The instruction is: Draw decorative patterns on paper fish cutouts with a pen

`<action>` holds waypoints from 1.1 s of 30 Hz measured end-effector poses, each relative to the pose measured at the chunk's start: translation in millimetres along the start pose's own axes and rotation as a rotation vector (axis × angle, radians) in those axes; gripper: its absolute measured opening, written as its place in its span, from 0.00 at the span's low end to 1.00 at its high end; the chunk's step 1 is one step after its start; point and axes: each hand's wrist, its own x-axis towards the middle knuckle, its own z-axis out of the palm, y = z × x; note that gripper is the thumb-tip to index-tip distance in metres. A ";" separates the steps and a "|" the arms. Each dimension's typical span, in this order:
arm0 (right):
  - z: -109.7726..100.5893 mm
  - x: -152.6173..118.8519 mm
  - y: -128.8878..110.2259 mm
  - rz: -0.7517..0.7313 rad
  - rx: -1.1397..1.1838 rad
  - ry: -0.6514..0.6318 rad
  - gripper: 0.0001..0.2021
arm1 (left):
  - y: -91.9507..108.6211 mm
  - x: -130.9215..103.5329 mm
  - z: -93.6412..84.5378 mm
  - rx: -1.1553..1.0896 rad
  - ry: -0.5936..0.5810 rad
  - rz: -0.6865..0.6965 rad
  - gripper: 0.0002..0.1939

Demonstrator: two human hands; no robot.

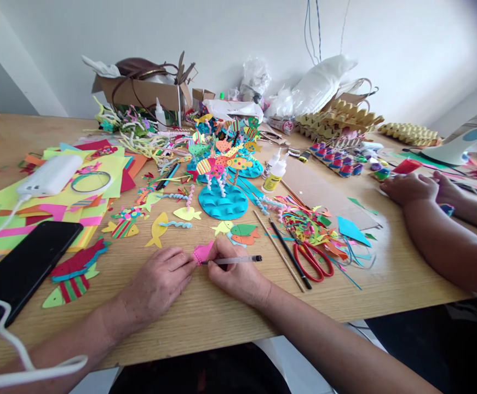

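A small pink paper fish (203, 252) lies on the wooden table, with dark marks along its edge. My left hand (160, 279) presses its left end down with closed fingertips. In my right hand (238, 276) a pen (238, 260) is gripped, its tip at the pink fish and its clear barrel pointing right. Just beyond my hands are a yellow paper fish (157, 230) and a green paper fish (244, 230). Behind them stands a blue scalloped base (223, 202) carrying decorated paper fish on curled pipe cleaners.
Red-handled scissors (314, 261), a pencil (289, 251) and a thin stick lie right of my hands beside paper scraps (308, 227). Glue bottles (275, 174) stand farther back. A black phone (28, 268) and coloured paper sheets are at left. Another person's arms (439, 219) rest at right.
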 end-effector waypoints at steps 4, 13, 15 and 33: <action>1.2 -0.1 0.9 0.011 0.018 -0.006 0.06 | -0.5 0.9 -0.1 0.003 0.017 0.006 0.16; -3.0 1.6 -4.2 0.049 0.041 0.010 0.07 | 0.0 0.8 -0.7 0.004 0.011 0.007 0.15; -2.6 1.7 -4.0 0.046 0.043 0.004 0.07 | -0.5 0.1 -0.3 -0.005 0.001 -0.001 0.15; -3.4 1.2 -4.3 0.047 0.038 -0.007 0.07 | -0.7 -2.8 1.1 -0.019 -0.015 -0.020 0.15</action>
